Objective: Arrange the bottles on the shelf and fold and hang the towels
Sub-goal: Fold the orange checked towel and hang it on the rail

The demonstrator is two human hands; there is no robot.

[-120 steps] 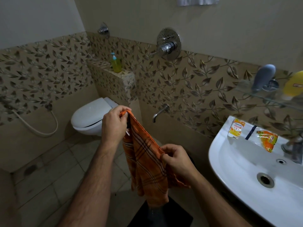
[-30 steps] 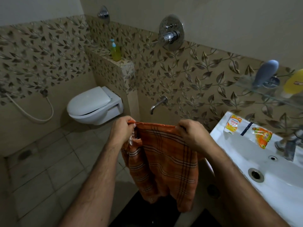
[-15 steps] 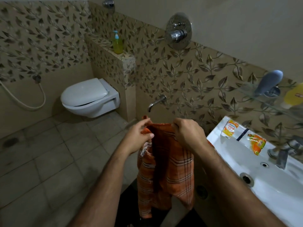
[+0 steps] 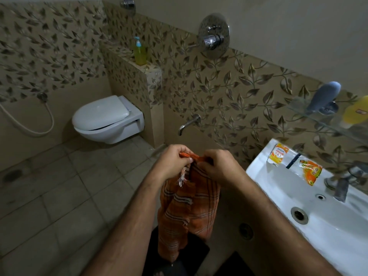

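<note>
Nearest us, our left hand (image 4: 172,163) and right hand (image 4: 218,168) meet in front of our body, each pinching the top edge of the orange checked towel (image 4: 189,212); the two grips sit close together, so the cloth is bunched between them; the towel hangs straight down, its long axis vertical, its lower end pointing at the floor (image 4: 49,196), and a frayed white fringe dangles just under our left thumb; to our right the white sink (image 4: 328,232) carries two orange sachets (image 4: 310,172) on its rim; above it a glass shelf (image 4: 310,114) holds a grey bottle (image 4: 323,98) tilted over and a yellow bottle (image 4: 355,112); farther off stands the toilet (image 4: 107,118); on the ledge beyond it a yellow-green pump bottle (image 4: 140,52) stands upright.
</note>
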